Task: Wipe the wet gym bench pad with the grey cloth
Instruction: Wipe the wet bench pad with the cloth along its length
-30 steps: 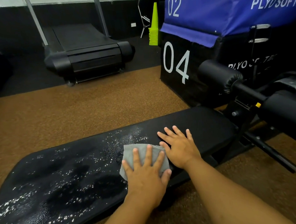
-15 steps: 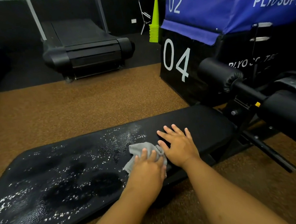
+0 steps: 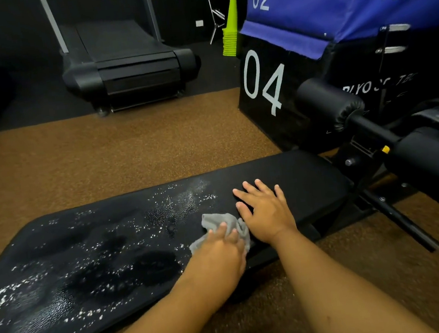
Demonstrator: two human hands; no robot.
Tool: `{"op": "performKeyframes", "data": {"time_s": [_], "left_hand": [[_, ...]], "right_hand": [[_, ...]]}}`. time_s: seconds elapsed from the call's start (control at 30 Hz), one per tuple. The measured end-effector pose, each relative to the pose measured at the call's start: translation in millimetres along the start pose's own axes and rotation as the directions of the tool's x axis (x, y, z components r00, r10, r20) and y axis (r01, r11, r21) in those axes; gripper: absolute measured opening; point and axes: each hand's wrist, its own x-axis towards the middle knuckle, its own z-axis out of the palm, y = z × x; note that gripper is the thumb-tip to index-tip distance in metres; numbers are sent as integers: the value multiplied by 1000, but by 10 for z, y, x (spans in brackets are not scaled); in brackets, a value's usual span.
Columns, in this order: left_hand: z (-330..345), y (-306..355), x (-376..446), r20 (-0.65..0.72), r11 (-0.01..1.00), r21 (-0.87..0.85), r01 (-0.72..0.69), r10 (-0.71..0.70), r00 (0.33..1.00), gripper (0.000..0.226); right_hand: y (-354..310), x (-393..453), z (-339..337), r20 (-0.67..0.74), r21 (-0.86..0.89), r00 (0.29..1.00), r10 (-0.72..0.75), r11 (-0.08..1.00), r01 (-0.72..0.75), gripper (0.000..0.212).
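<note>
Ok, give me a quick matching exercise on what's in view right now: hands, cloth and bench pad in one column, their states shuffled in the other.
Things:
1. left hand
2. right hand
3. grey cloth
4. bench pad

States:
A. lies flat, fingers spread, on the dry part of the pad
B. speckled with droplets over its left part
C. bunched up under a hand
D. curled round the cloth

Pairs: 1-D, 2-A, 3-C, 4-B
</note>
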Motion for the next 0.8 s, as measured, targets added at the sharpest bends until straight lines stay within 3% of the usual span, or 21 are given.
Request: {"op": "performKeyframes", "data": {"time_s": [0.07,0.2,0.4,0.6,0.7,0.8], "left_hand": [[11,-57,-116,-38,996,-69,64,-67,997,41],[-81,-355,34,-42,911,-204,359,-375,926,41],[-61,-177,225,-28,962,-214,167,-177,984,43],[24,-354,466,75,861,-231,454,-449,890,43],[-25,-185,541,69,931,-147,333,-327,943,41],[35,-286,557,24,938,-178,297,-297,954,39]], "right_hand": [[3,-5,11,-11,1,1000,-1,1000,1,42],[-3,-10,12,-22,-4,1000,9,1000,-9,43],[-1,-1,18,-13,-8,1000,13,1000,-13,42],[-10,-1,14,-21,-4,1000,15,1000,-15,43],[-5,-4,17,-18,4,1000,9,1000,-9,43],[-11,-1,8,-19,-1,1000,11,1000,-11,43]]}}
